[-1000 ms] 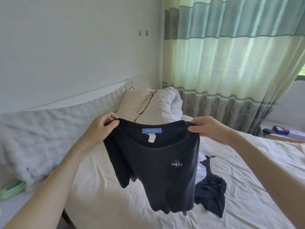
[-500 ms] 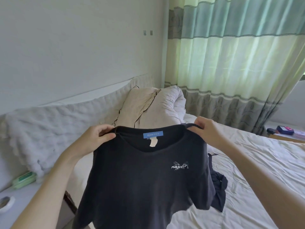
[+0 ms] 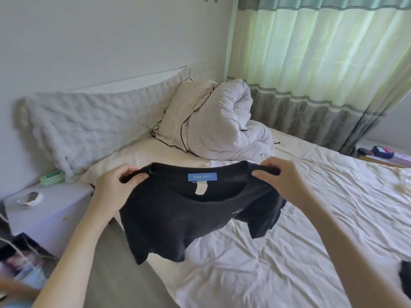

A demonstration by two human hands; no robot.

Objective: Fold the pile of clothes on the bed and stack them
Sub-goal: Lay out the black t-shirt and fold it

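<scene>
Left hand (image 3: 115, 190), centre-left of frame, fingers curled, pinching one shoulder of black cotton T-shirt with blue neck label (image 3: 178, 216); right hand (image 3: 282, 181), centre-right, pinching the other shoulder. Shirt held up, hanging above wrinkled white bed sheet (image 3: 289, 252). Behind, rolled white duvet (image 3: 222, 125). Far right edge, low, another dark garment (image 3: 403, 278). Upper right, green striped curtain (image 3: 322, 63).

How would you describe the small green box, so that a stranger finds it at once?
Start at the long white bolster along the wall. Below its near end stands a pale bedside cabinet. The green box lies at its back edge, by the bolster; the white dish nearer the front is round, the box flat and mint green.
</scene>
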